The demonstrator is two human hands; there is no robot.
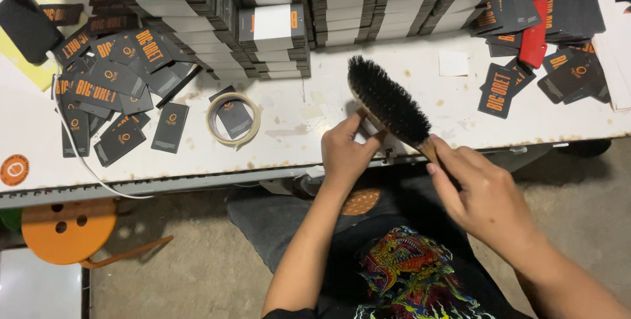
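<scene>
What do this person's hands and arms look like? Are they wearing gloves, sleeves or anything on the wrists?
Both hands are bare: no gloves, rings or watch show on the left hand or the right hand. Both forearms are uncovered up to the picture's lower edge, with no sleeve in view. Between them lies a black shirt with a bright multicoloured print, above dark trousers carrying a round orange patch.

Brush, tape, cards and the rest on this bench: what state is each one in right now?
Brush: bristles up, tilted, handle gripped by the right hand.
Left hand: fingers pinch something beside the brush head; what it is cannot be told.
Tape roll: lying flat, a dark card inside its ring.
Loose dark cards: scattered flat, overlapping.
Boxes: closed, stacked in rows.
Orange stool: upright, unoccupied.
</scene>
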